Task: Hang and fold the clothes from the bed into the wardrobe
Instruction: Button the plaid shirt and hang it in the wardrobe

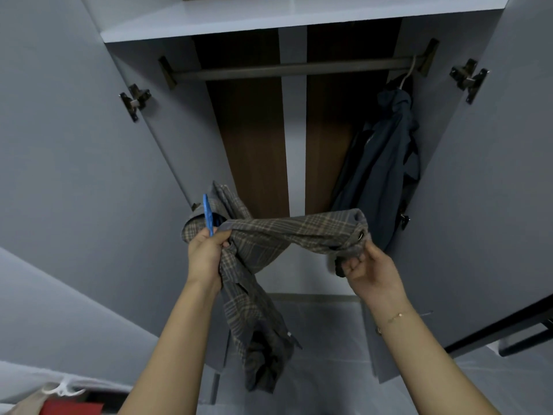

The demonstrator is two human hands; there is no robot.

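Note:
A grey-brown plaid garment [287, 232] stretches between both my hands in front of the open wardrobe. My left hand [206, 253] grips one bunched end together with a blue hanger [207, 214], whose tip sticks up above my fingers. My right hand [368, 268] pinches the other end, near a metal button. The rest of the cloth hangs down from my left hand to about knee height. The hanging rail [287, 68] runs across the wardrobe above.
A dark blue jacket [380, 169] hangs on a white hanger at the rail's right end. Both wardrobe doors [484, 181] stand open at either side. A white shelf [269, 16] tops the compartment. Red and beige items with a white hanger [59, 396] lie at the lower left.

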